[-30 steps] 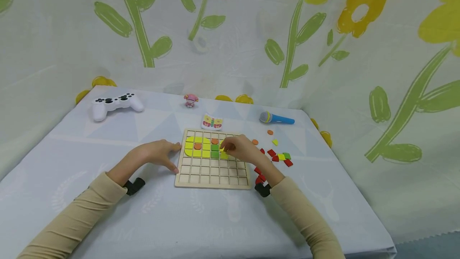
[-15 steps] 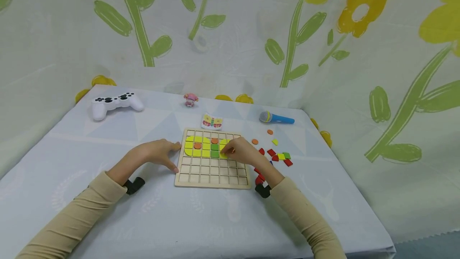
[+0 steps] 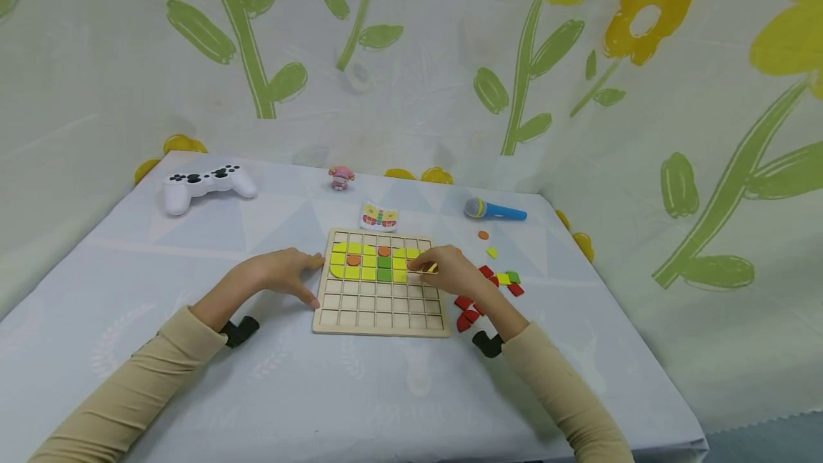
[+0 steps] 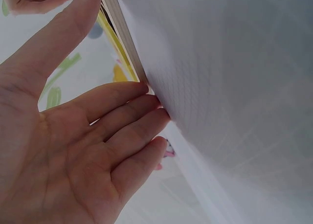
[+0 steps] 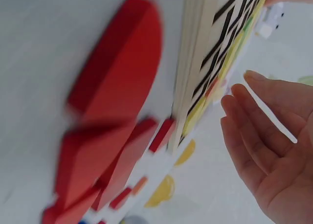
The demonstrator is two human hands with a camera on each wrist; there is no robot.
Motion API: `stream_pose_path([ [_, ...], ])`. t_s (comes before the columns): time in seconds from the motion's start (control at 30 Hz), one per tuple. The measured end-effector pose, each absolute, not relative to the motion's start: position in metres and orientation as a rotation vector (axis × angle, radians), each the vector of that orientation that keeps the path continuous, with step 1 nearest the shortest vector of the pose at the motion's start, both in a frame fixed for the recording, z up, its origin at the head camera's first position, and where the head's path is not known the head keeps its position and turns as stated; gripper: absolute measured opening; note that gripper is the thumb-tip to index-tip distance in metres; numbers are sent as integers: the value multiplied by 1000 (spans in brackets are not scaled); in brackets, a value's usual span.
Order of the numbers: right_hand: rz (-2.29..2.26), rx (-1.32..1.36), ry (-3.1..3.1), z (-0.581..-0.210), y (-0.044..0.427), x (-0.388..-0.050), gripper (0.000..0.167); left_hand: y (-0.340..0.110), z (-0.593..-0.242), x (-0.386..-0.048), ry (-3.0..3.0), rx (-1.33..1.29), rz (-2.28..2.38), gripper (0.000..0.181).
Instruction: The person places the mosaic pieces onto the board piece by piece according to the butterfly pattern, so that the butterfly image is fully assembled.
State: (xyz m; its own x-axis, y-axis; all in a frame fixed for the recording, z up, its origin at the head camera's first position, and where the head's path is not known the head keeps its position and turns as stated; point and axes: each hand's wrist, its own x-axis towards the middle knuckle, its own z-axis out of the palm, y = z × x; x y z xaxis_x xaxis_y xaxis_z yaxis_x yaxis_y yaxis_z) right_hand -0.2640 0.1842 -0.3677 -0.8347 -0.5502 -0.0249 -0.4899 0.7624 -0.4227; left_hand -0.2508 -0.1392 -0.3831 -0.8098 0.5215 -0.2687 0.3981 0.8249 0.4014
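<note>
A wooden grid board [image 3: 366, 304] lies on the table, with yellow, orange and green tiles set in its upper rows. My left hand [image 3: 286, 274] is at the board's left edge. In the left wrist view its fingers [image 4: 132, 111] extend fairly straight, their tips touching the board's side. My right hand [image 3: 446, 269] hovers over the board's right part, by the yellow tiles [image 3: 399, 264]. The right wrist view shows its fingers [image 5: 249, 128] loosely bent and apart from the thumb, with nothing between them. In the head view this hand hides some cells.
Loose red tiles [image 3: 468, 318] and a few other-coloured ones lie right of the board. Behind it is a butterfly pattern card [image 3: 379, 217]. Farther back are a white game controller [image 3: 208, 186], a pink figurine [image 3: 341, 178] and a blue toy microphone [image 3: 495, 210].
My right hand has shifted to the right across the board, and yellow tiles that it covered now show in the grid. My left hand has stayed at the board's edge.
</note>
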Motion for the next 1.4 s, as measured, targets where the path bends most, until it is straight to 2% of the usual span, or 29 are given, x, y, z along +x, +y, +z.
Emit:
stream_pose_path([
  [0.3,-587,-876,2888,-367,233,-259,22,-138,-381,-249,2636,679,448,95],
  [0.77,-532,-595,2968,-372,297,-258,21,-139,-385,-250,2626,668,483,95],
  [1.17,-473,-347,2961,-375,319,-270,27,-139,-383,-250,2621,673,493,94],
  [1.4,-464,-287,2976,-377,323,-272,22,-139,-381,-249,2622,675,493,94],
])
